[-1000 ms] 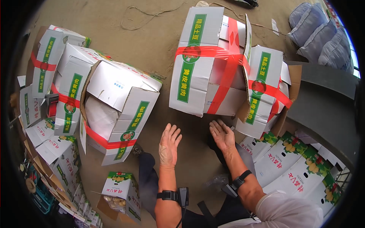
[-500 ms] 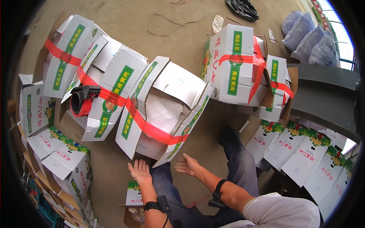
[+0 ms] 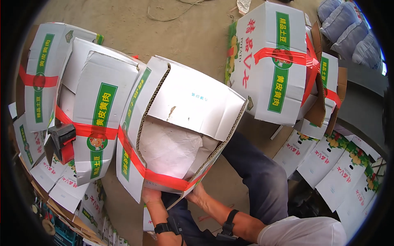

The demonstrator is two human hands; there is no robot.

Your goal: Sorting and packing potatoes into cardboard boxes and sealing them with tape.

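A white cardboard box (image 3: 197, 98) with green label strips stands right in front of me, its top flaps partly apart. Pale paper or lining (image 3: 170, 143) shows in the gap, and red tape (image 3: 164, 179) runs around the box. Both my hands reach the box's near end. My left hand (image 3: 152, 195) is at the lower left corner, its fingers hidden behind the cardboard. My right hand (image 3: 196, 192) touches the near right side, with its fingers tucked out of sight too. Whether either hand grips the box does not show.
Another taped box (image 3: 98, 123) adjoins on the left, with a tape dispenser (image 3: 62, 141) on it. More taped boxes (image 3: 266, 61) stand at the right. Rows of white boxes (image 3: 332, 164) line the right side. Stuffed sacks (image 3: 349, 33) lie at far right.
My hands, open and apart from the box before, have moved forward to its near end, and their fingers have gone out of sight. The view has come closer to the boxes.
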